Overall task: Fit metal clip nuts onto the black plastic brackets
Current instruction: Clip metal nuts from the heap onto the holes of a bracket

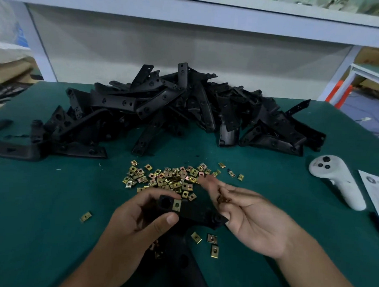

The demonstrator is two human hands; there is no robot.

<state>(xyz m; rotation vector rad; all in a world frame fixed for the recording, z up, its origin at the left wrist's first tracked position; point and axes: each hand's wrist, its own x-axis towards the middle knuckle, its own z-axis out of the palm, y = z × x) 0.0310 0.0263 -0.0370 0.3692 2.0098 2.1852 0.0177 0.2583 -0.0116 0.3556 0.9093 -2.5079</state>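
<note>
My left hand (134, 224) grips a black plastic bracket (195, 213) just above the green table; one brass-coloured clip nut (177, 205) sits fitted on its upper end. My right hand (248, 218) hovers palm up to the right of the bracket, fingers loosely curled round several clip nuts (223, 198). A loose heap of clip nuts (171, 177) lies just beyond both hands. A big pile of black brackets (175, 111) fills the back of the table.
A white handheld controller (337, 181) and a printed sheet (378, 194) lie at the right. A few stray clip nuts (211, 239) lie under my hands, one (85, 217) to the left. Another black bracket (183, 260) lies between my forearms. A white shelf frame stands behind.
</note>
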